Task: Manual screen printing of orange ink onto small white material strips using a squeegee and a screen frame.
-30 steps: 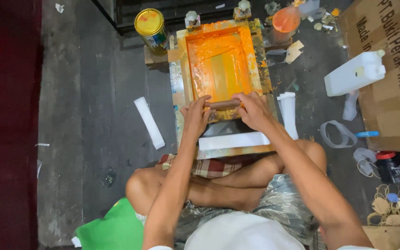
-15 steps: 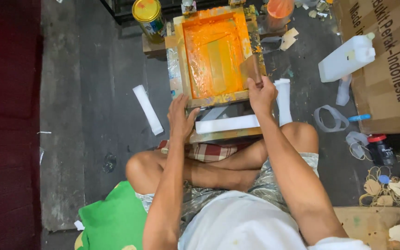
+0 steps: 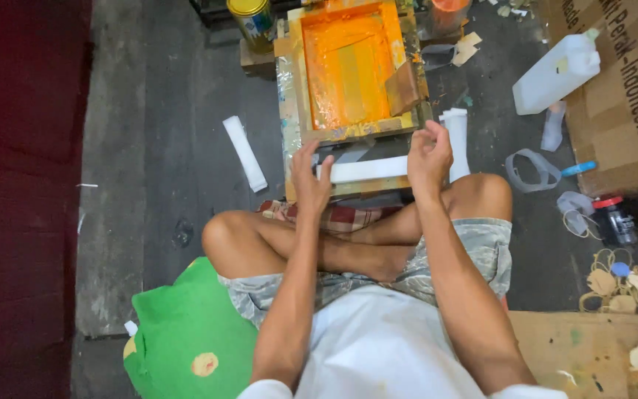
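- Landmark taken: wooden screen-printing frame (image 3: pixel 352 70), orange ink spread across its mesh, resting on a low board on the dark floor.
- One second back: both hands on a squeegee at the near edge of the frame. Now changed: squeegee (image 3: pixel 402 87) let go, leaning inside the frame against its right wall, blade down in the ink.
- Left hand (image 3: pixel 310 177) withdrawn to just in front of the frame's near rail, fingers loosely spread over the left end of a long white strip (image 3: pixel 367 170); touching it, no firm grasp seen.
- Right hand (image 3: pixel 428 154) raised just in front of the frame's near right corner, fingers half curled, over the right end of the same strip; contact with the strip not clear from this view, nothing gripped.
- White strip lying crosswise just in front of the frame, parallel to its near rail, on the board.
- Judgement: ink pass appears finished; attention shifted from the squeegee to the printed strip below the frame.
- Left of the frame: another white strip (image 3: pixel 244 153) on the floor, well apart.
- Right of the frame: white sheets (image 3: pixel 456 140) standing near its corner; white plastic jug (image 3: pixel 557 72) farther right, beside a cardboard box (image 3: pixel 622 96).
- Beyond the frame's far left corner: yellow-lidded paint can (image 3: pixel 252 18).
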